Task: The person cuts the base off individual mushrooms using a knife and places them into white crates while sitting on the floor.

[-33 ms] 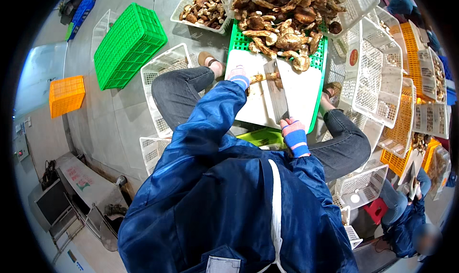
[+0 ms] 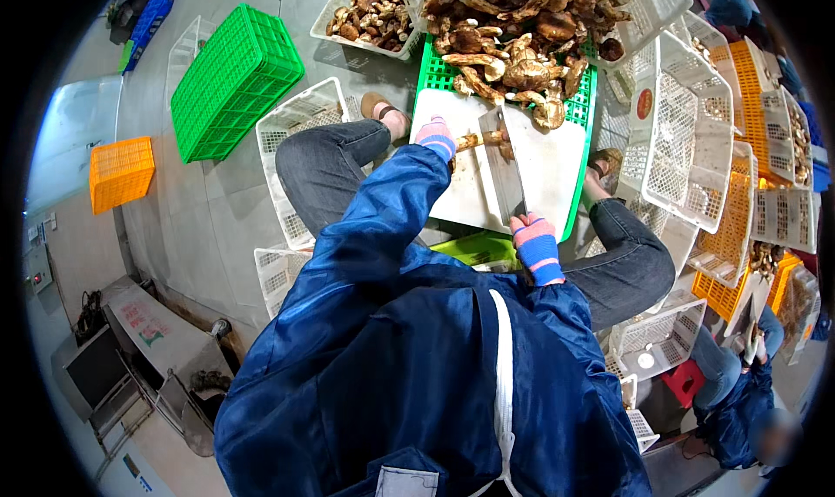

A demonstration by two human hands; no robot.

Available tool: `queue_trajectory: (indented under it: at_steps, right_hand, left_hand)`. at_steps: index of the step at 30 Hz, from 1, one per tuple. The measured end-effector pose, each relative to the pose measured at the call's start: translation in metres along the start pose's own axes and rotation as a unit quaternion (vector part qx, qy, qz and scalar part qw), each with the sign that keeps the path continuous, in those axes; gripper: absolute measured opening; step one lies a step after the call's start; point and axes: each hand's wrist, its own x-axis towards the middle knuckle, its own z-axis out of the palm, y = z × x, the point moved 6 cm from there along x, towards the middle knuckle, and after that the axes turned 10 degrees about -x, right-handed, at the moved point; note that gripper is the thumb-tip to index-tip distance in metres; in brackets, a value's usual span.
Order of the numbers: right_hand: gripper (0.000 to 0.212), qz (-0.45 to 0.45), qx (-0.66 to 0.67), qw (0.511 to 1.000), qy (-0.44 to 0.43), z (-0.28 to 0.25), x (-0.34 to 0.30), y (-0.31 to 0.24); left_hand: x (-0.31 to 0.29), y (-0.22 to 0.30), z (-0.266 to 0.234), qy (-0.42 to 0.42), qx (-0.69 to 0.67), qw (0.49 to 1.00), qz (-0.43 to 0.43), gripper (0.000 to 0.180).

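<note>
My left hand [image 2: 437, 135], in a pink-and-blue striped glove, is closed around the stem end of a long brown mushroom [image 2: 470, 140] on the white cutting board [image 2: 546, 173]. Its fingertips are partly hidden. My right hand [image 2: 536, 240], gloved alike, grips the handle of a broad-bladed knife [image 2: 506, 180] near the board's front edge. The blade points away from me and crosses the mushroom by its cap; whether it has cut in, I cannot tell. Just beyond the board, a heap of brown mushrooms [image 2: 522, 62] spills from a tipped white basket [image 2: 654, 14].
Beneath the board is a green crate [image 2: 581, 106]. A white basket of mushrooms [image 2: 370, 14] stands at the far left, an upturned green crate [image 2: 235, 84] and an orange crate [image 2: 122, 173] further left. White baskets [image 2: 687, 132] crowd the right, where another person [image 2: 739, 410] sits.
My left hand has shifted very slightly beside the mushroom stem. The knife and my right hand stay in place.
</note>
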Motion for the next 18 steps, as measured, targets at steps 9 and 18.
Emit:
queue_trajectory:
  at_steps: [9,18]
  right_hand:
    - [0.025,0.067,-0.003,0.995,-0.074,-0.002,0.008,-0.004]
    - [0.030,0.042,-0.061,0.994,-0.084,0.029,0.051,-0.014]
  left_hand:
    - [0.011,0.053,-0.030,0.017,0.005,0.984,0.179,0.032]
    - [0.003,0.003,0.008,-0.009,-0.004,1.000,0.018,0.040]
